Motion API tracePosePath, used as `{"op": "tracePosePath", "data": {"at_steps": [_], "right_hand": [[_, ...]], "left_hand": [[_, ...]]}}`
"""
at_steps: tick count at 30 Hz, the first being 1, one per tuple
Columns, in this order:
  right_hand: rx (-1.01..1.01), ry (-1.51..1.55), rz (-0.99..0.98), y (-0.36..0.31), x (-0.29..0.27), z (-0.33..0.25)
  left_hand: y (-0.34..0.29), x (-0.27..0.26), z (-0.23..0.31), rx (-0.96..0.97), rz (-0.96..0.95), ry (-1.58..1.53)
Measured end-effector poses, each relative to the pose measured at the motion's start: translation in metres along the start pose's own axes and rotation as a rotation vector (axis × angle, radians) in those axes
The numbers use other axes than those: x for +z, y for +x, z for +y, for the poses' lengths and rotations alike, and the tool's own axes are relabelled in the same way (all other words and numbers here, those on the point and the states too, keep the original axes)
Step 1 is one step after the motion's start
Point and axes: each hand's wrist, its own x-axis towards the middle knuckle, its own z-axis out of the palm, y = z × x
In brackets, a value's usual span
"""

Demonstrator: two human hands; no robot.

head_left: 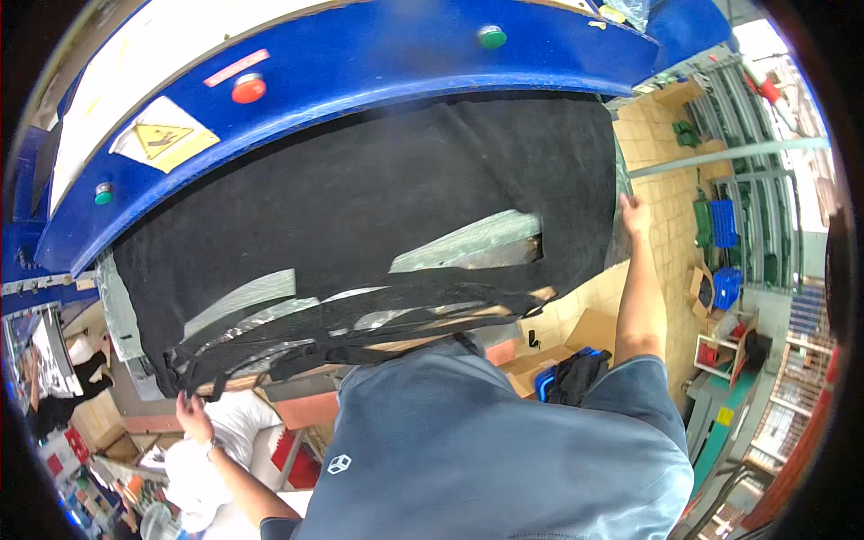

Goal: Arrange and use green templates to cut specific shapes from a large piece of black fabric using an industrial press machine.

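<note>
A wide black sheet of leather-like or cloth-like material point(360, 198) lies over a pale greenish board point(481, 241) under the blue machine. Several long openings are cut out of its near part, leaving thin strips that sag at the front edge. My left hand point(193, 418) is closed at the near left corner, its fingertips on the sheet's ragged end. At the right, my right hand point(635, 216) has its fingers curled beside the board's edge, just beyond the sheet's side; what lies in them is hidden.
The blue machine beam point(378, 58) crosses the far side, with a red button point(248, 88), green buttons and a warning sign point(164, 135). Cardboard boxes point(589, 333) and a black-and-blue bag point(576, 376) lie right of me. White cloth point(220, 441) lies at lower left; blue crates point(723, 223) stand farther right.
</note>
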Motion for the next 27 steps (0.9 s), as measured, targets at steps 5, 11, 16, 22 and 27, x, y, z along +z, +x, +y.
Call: {"op": "tracePosePath", "data": {"at_steps": [5, 11, 16, 22, 27], "right_hand": [[0.042, -0.089, -0.026, 0.148, 0.053, -0.054], [-0.138, -0.232, 0.04, 0.225, 0.083, -0.063], [-0.071, -0.124, 0.25, 0.219, 0.078, -0.046], [-0.004, -0.192, 0.235, 0.238, 0.079, -0.01], [0.006, -0.223, 0.147, 0.231, 0.085, -0.004]], "left_hand": [[-0.107, 0.103, 0.226, 0.337, -0.168, 0.191], [-0.181, 0.169, 0.315, 0.239, -0.344, 0.149], [-0.199, 0.186, 0.305, 0.273, -0.216, 0.25], [-0.194, 0.192, 0.312, 0.265, -0.175, 0.263], [-0.203, 0.196, 0.317, 0.173, -0.137, 0.312]]}}
